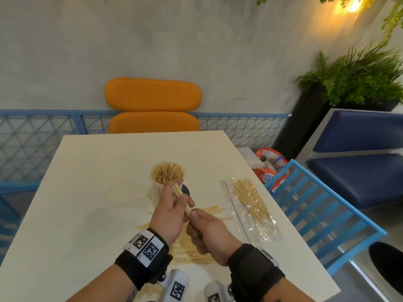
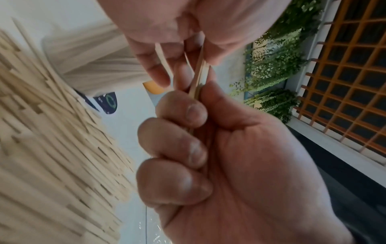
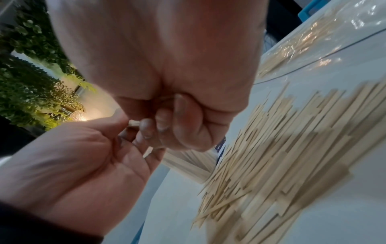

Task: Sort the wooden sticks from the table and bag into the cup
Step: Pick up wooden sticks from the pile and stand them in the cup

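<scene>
1. Tabletop [image 1: 87, 182]: cream surface. Items below run left to right in the head view; clock directions are taken from the middle of the tabletop.
2. Cup [image 1: 157, 192]: pale, ribbed, upright near the centre, packed with wooden sticks standing on end. A small dark round sticker [image 1: 186, 190] lies on the tabletop just right of the cup.
3. Left hand [image 1: 169, 211]: raised in front of the cup, at about 6 o'clock from it. Fingers curled around a small bundle of sticks [image 1: 180, 196]; the upper ends of the bundle point toward the cup rim.
4. Loose pile of sticks [image 1: 192, 249]: spread flat on the tabletop at about 6 o'clock, under both hands, roughly parallel, partly hidden by the wrists.
5. Right hand [image 1: 209, 234]: just right of and below the left hand, touching it. Thumb and forefinger pinch the lower end of the same bundle; the other fingers are curled in. The left wrist view confirms both hands on the bundle [image 2: 199, 77].
6. Clear plastic bag [image 1: 253, 210]: flat at about 3 o'clock near the right edge, with more sticks inside. It is apart from the hands.
</scene>
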Available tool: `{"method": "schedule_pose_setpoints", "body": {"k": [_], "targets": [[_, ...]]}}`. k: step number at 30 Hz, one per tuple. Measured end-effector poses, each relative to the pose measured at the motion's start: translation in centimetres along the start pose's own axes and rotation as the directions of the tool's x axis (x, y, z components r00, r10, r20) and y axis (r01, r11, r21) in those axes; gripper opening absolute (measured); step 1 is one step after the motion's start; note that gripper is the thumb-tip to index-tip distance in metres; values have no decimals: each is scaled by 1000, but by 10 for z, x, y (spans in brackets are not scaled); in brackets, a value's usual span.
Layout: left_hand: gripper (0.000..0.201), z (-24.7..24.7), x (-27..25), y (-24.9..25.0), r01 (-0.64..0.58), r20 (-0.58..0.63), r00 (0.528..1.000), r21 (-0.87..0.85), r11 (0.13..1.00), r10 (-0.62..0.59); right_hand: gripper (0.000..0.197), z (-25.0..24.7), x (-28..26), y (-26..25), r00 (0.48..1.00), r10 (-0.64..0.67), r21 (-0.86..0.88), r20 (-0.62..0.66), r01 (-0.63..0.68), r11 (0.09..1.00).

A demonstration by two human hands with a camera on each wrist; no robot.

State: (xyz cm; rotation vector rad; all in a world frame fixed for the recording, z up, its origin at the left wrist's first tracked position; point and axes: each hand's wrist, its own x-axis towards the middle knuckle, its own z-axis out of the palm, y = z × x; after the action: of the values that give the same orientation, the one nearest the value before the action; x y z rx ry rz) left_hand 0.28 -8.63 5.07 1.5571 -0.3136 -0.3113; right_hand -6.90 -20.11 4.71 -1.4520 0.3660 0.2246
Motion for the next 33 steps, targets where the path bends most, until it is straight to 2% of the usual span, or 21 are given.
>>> {"method": "schedule_pose_setpoints", "body": {"k": [4,8,12,16,19,27,30,33], "targets": [[40,-7,3,7,-61,46,997,88,994,57,22,5,6,-6,1000,-25,30,-12,26,999],[40,-19,15,27,-118,23,993,109,987,116,22,5,17,-19,994,-107,76,-15,108,991],[40,-37,43,57,-202,-113,968,175,964,223,24,2,33,-32,977,-196,35,-79,199,979],[43,-60,79,76,-293,-281,892,235,927,353,19,-8,42,-32,967,-201,-55,-155,195,979],[40,-69,102,77,-306,-327,861,280,910,390,20,-13,47,-22,968,-184,-120,-169,165,979],[32,-56,114,37,-239,-176,917,475,847,358,20,-10,60,-8,975,-161,-175,-153,134,975],[31,-54,113,20,-225,-98,943,515,827,317,22,-8,68,-13,941,-280,-288,-191,219,932],[22,-54,112,5,-228,-38,952,571,789,303,49,-3,80,-17,884,-434,-480,-173,308,821]]}}
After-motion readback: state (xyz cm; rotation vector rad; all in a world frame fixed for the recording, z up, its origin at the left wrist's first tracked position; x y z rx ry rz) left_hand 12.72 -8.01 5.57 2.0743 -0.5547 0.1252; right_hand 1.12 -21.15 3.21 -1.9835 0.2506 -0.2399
